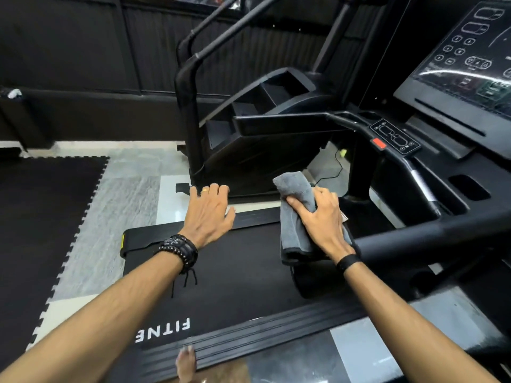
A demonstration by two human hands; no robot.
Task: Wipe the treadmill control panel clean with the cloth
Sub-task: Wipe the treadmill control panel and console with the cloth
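Note:
My right hand (322, 219) grips a folded grey cloth (294, 214), held in the air above the treadmill belt, left of the black handrail (431, 239). My left hand (208, 214) hovers with fingers spread and holds nothing; it wears a ring and dark bracelets. The treadmill control panel (467, 59), a glossy black screen with white button outlines, sits at the upper right, well away from both hands. A smaller button pad (394, 136) with a red stop key lies on the console arm below it.
The black treadmill belt (235, 294) with white lettering runs under my arms. A black stair-climber machine (257, 125) stands just behind my hands. Black foam mats (41, 217) cover the floor at left. A bare foot (185, 364) shows at the bottom.

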